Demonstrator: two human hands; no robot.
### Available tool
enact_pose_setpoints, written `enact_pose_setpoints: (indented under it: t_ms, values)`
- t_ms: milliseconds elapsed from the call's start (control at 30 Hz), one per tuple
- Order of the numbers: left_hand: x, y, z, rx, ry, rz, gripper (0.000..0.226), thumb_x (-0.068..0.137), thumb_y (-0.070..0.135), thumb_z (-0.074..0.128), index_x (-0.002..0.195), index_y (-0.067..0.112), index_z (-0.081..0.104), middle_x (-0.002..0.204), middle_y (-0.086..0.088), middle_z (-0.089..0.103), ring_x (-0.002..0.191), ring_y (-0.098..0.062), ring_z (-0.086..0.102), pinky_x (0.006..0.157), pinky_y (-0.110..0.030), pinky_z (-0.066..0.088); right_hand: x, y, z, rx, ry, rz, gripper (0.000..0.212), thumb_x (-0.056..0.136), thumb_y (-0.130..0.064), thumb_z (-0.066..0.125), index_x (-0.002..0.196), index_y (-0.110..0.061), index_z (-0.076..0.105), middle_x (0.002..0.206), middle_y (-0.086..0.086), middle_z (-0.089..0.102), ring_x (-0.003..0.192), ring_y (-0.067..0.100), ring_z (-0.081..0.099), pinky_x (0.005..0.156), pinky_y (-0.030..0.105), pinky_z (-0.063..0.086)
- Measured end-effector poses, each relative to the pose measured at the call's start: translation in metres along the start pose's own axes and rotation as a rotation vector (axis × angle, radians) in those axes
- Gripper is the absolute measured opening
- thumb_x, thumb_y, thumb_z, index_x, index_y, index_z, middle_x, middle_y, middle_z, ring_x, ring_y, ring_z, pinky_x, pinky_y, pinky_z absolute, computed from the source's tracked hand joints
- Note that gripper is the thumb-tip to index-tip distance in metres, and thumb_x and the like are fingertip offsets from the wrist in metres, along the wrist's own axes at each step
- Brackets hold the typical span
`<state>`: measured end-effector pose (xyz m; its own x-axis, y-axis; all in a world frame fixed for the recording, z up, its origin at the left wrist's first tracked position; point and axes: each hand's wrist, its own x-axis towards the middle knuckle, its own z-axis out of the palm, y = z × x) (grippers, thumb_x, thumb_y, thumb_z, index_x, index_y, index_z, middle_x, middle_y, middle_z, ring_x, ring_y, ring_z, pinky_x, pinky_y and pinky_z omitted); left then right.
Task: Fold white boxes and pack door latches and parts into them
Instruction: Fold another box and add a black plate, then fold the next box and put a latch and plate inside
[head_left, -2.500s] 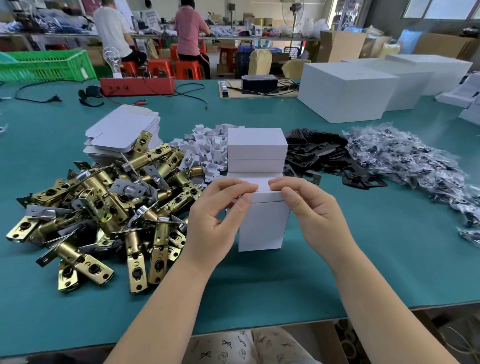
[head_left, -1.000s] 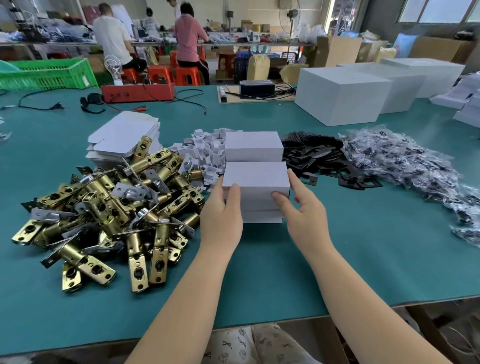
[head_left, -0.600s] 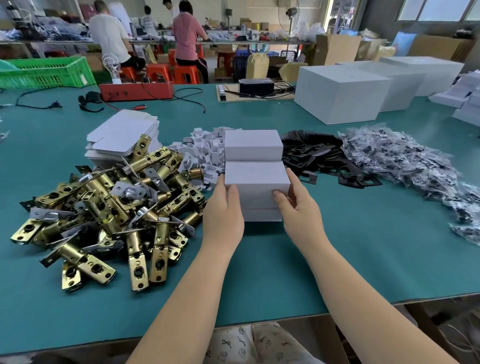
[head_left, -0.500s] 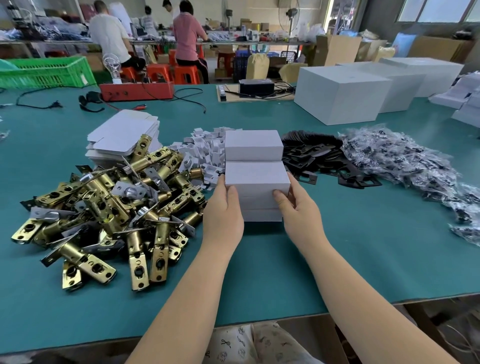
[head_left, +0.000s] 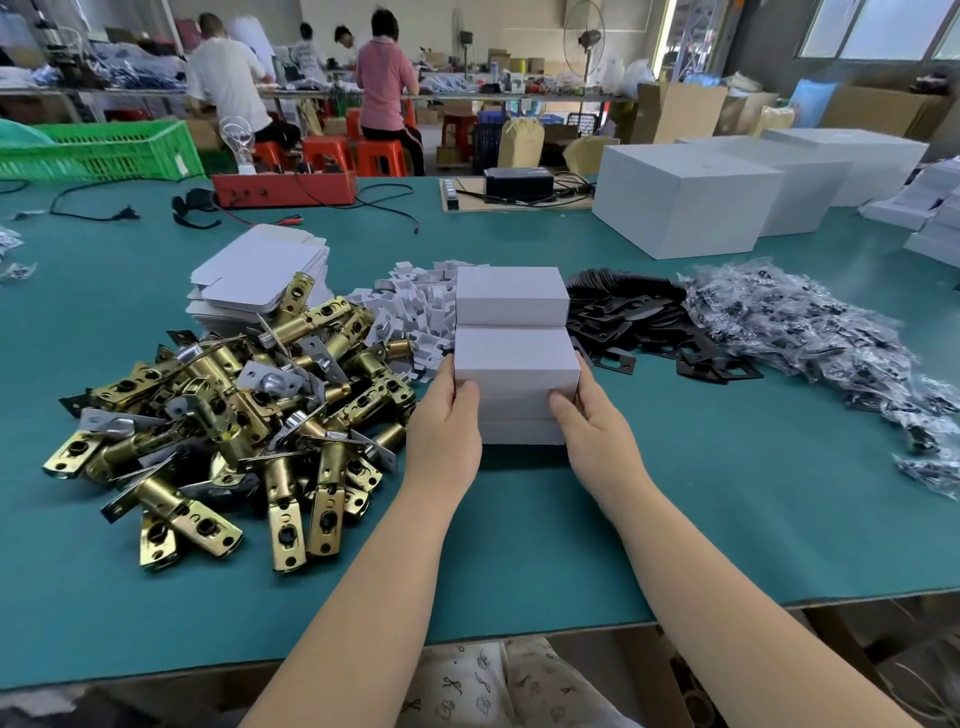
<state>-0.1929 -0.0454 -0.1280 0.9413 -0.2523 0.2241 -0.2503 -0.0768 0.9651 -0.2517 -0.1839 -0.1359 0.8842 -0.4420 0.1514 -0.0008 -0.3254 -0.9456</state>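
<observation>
A closed white box (head_left: 515, 358) lies on top of a short stack of white boxes (head_left: 522, 432) in front of me. My left hand (head_left: 445, 426) grips its left end and my right hand (head_left: 593, 427) grips its right end, thumbs on the near face. A second stack of closed white boxes (head_left: 511, 295) stands just behind. A heap of brass door latches (head_left: 228, 415) lies to the left. Flat white box blanks (head_left: 260, 270) are piled behind the latches.
Small white cardboard pieces (head_left: 415, 301) lie left of the stacks, black strike plates (head_left: 644, 327) right of them, bagged parts (head_left: 810, 332) farther right. Large white cartons (head_left: 685, 208) stand at the back right. A red box (head_left: 283, 188) and cables sit at the back; people work beyond.
The box that stood upright between my hands now lies flat on the near stack. Over the last half second my hands and the box have hardly moved.
</observation>
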Motion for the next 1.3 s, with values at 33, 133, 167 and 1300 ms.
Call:
enact_pose_setpoints:
  t_ms: [33,133,167,1300]
  values:
    - [0.000,0.001,0.000,-0.038,-0.004,-0.006,0.036,0.102,0.016,0.038,0.125,0.035,0.057,0.109,0.020,0.065,0.101,0.004,0.057,0.083,-0.021,0.043,0.000,0.000,0.000,0.053,-0.018,0.020,0.051,0.100,-0.025,0.044,0.147,-0.041,0.030,0.125,-0.033,0.050,0.111,-0.014,0.046,0.089,0.003,0.033]
    - [-0.001,0.005,-0.002,-0.143,-0.013,-0.032,0.038,0.099,0.017,0.042,0.104,0.049,0.063,0.104,0.027,0.068,0.098,0.008,0.059,0.086,-0.022,0.045,-0.001,0.001,-0.003,0.173,-0.053,0.067,0.042,0.099,-0.031,0.046,0.139,-0.045,0.043,0.124,-0.035,0.054,0.117,-0.011,0.047,0.103,0.022,0.034]
    - [-0.001,0.007,-0.003,-0.164,-0.019,-0.047,0.039,0.097,0.018,0.044,0.096,0.051,0.066,0.101,0.026,0.069,0.097,0.006,0.060,0.088,-0.024,0.046,-0.001,0.003,-0.004,0.209,-0.064,0.075,0.039,0.098,-0.032,0.046,0.134,-0.047,0.047,0.123,-0.035,0.056,0.118,-0.010,0.049,0.105,0.024,0.035]
    - [0.153,0.079,-0.136,1.462,0.144,-0.021,0.017,0.089,-0.007,0.048,0.099,-0.002,0.061,0.093,-0.017,0.059,0.090,-0.037,0.056,0.069,-0.040,0.043,0.007,0.013,-0.009,0.480,0.274,0.204,0.024,0.094,0.000,0.044,0.091,-0.014,0.064,0.078,-0.004,0.074,0.072,0.010,0.069,0.064,0.018,0.053]
